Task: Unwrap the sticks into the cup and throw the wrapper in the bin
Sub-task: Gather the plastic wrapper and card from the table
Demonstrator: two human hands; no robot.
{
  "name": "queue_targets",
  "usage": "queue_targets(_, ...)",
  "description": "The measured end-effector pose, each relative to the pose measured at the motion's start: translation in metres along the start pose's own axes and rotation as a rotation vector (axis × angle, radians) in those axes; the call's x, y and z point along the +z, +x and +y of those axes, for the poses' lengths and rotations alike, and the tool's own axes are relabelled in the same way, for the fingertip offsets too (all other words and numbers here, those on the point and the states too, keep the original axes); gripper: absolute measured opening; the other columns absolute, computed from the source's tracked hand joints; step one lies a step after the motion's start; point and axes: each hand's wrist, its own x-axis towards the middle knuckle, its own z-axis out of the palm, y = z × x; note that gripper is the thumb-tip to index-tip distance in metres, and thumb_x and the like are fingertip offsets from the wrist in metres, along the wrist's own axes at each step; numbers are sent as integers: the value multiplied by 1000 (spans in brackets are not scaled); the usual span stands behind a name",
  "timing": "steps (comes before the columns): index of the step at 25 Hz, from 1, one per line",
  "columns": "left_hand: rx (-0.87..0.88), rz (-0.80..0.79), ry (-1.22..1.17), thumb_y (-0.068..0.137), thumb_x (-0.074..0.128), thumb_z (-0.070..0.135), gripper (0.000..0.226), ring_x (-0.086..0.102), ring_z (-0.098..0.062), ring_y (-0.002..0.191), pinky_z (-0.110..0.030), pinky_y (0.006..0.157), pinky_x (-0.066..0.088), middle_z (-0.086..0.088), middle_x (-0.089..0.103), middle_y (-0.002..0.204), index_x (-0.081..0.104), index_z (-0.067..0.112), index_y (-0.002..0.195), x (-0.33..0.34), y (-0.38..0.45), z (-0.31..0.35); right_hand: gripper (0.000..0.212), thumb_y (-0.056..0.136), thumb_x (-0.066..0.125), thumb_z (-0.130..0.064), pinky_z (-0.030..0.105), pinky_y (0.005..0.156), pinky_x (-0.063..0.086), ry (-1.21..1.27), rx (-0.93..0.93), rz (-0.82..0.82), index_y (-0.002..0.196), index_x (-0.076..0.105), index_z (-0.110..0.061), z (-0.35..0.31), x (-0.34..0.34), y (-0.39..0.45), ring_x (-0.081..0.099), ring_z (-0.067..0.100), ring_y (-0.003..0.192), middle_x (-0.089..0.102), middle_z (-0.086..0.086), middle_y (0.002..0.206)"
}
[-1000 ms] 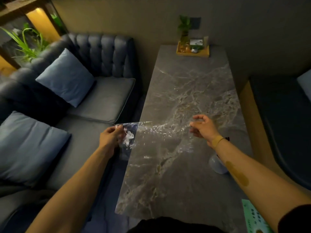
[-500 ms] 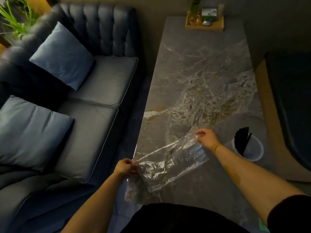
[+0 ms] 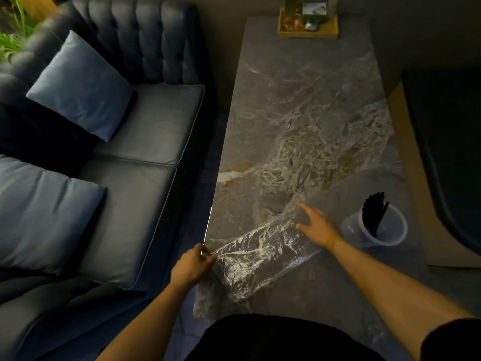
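Featherlight, limp, crackly clear plastic wrapper [image 3: 263, 259] on marbled grey worktop [image 3: 299, 121], left hand [image 3: 192, 265] grip pinched on its corner, right hand [image 3: 316, 226] splayed open, best bunched from there.

Table [image 3: 299, 100] far half bare; cup [image 3: 377, 230] right, wrapper [image 3: 260, 256] near edge.

Marble table [image 3: 299, 105] carries wrapper [image 3: 263, 254], cup [image 3: 377, 230], wooden tray [image 3: 307, 32].
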Motion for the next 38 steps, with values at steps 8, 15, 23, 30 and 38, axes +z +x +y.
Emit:
queue_targets(8, 545, 95, 450, 88, 48, 62, 46, 61, -18, 110, -37, 80, 55, 6, 56, 128, 55, 33, 124, -18, 15, 67, 40, 95, 51, -40, 33, 98, 43, -268, -117, 122, 132, 54, -25, 24, -3, -72, 50, 22, 124, 54, 0, 139)
queue_targets(15, 791, -126, 482, 85, 54, 63, 51, 61, -17, 107, -34, 87, 53, 5, 59, 127, 53, 35, 127, 8, 17, 182, 38, 92, 54, -47, 33, 92, 49, -140, 23, 175, 121, 62, -23, 87, -38, -131, 60, 19, 112, 64, 0, 125)
queue_targets(23, 888, -101, 210, 69, 61, 73, 78, 60, -8, 97, -27, 82, 53, 7, 57, 125, 36, 42, 136, 47, -30, 265, 40, 83, 66, -49, 24, 78, 40, -112, -39, 433, 111, 63, -21, 145, -97, -142, 56, 22, 107, 65, 1, 112)
queue_targets(30, 827, 33, 59, 55, 59, 88, 112, 64, -8, 92, -35, 77, 58, 2, 43, 144, 5, 50, 145, 74, -55, 311, 107, 70, 70, -63, 48, 117, 23, -88, -200, 227, 153, 13, -25, 141, -121, -110, 10, 24, 148, 20, -1, 159)
queue_targets(38, 721, 30, 92, 57, 54, 90, 111, 58, -23, 119, -42, 88, 56, -2, 35, 152, 0, 50, 145, 83, -45, 341, 118, 58, 72, -66, 53, 118, 18, -109, -197, 67, 151, 12, -27, 115, -133, -52, 1, 27, 149, 16, 0, 161)
